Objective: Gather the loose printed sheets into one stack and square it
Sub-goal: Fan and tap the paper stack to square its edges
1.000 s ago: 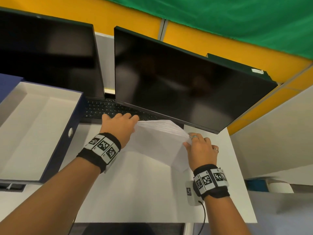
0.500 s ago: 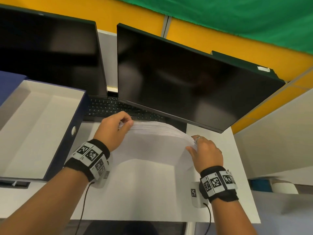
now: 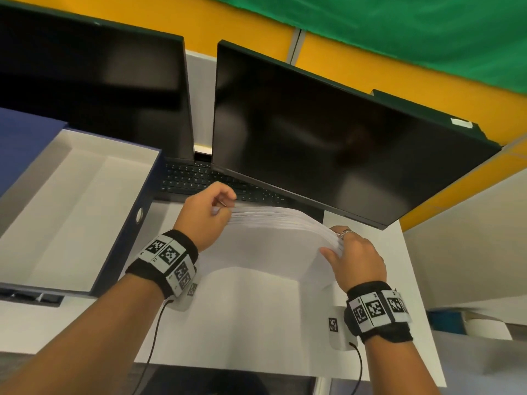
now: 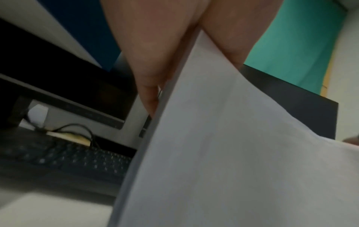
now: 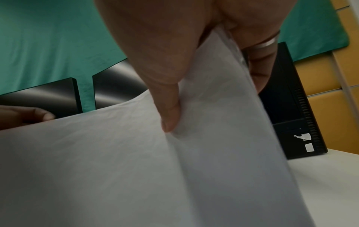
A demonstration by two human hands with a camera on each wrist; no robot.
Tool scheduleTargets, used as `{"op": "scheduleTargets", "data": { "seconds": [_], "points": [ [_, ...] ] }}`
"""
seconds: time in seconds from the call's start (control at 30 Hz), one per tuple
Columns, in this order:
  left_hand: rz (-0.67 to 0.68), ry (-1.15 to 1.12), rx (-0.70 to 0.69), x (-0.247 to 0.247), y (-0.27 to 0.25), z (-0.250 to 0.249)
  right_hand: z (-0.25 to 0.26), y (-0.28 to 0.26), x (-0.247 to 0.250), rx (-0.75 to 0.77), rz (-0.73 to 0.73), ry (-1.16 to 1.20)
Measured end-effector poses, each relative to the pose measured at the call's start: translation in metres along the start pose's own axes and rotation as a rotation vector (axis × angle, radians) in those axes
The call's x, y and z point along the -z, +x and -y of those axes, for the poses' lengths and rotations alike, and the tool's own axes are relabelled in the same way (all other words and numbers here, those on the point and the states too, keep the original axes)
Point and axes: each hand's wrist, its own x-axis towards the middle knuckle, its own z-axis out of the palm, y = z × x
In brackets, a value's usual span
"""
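Since a second ago the stack of sheets (image 3: 273, 238) has come up off the desk (image 3: 256, 323): it lay low and slanted under both hands then, and now stands on its long edge, bowed into an arch, with the hands at its two ends.

At nine o'clock in the head view sits an open blue box (image 3: 74, 218) with a pale inside, a round hole in its near wall. Behind it, at ten to eleven o'clock, stands the left monitor (image 3: 94, 89), its screen dark. The keyboard (image 3: 205, 183) lies at the foot of the monitors, just beyond the paper.

The left hand (image 3: 206, 219) grasps the stack's left end, thumb on the near face and fingers (image 4: 149, 86) curled round the far side; the left wrist view shows the paper edge caught between them. The stack spans the centre of the desk, its top edges fanned slightly rather than flush, its lower edge at or near the desk surface.

The right hand (image 3: 356, 258), a ring on one finger, grips the right end at about three o'clock from the stack's middle; in the right wrist view the thumb (image 5: 169, 107) presses the near face and the fingers close behind the edge.

The right monitor (image 3: 336, 143), also dark, fills twelve to two o'clock.
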Motion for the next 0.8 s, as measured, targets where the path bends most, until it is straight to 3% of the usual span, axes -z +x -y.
{"op": "scheduleTargets", "data": {
  "seconds": [0.13, 0.2, 0.33, 0.5, 0.57, 0.7, 0.8],
  "points": [
    [0.292, 0.604, -0.098, 0.000, -0.002, -0.013, 0.000, 0.000, 0.001, 0.000, 0.023, -0.011],
    [0.284, 0.792, -0.138, -0.001, 0.000, -0.020, 0.001, 0.001, 0.003, -0.004, 0.039, -0.027],
    [0.174, 0.808, -0.213, 0.004, -0.003, -0.027, -0.004, -0.004, 0.011, 0.002, 0.013, -0.027],
    [0.405, 0.966, -0.040, -0.001, -0.010, -0.030, -0.004, -0.011, 0.002, 0.070, 0.042, -0.036],
    [0.430, 1.016, -0.074, -0.010, -0.005, -0.041, -0.001, -0.011, 0.006, 0.086, 0.023, -0.080],
    [0.436, 0.910, -0.255, -0.038, -0.002, -0.072, 0.018, -0.012, 0.033, 0.252, -0.160, -0.127],
    [0.285, 0.801, -0.324, -0.043, -0.001, -0.081, 0.027, -0.008, 0.057, 0.372, -0.454, -0.063]
  ]
}}
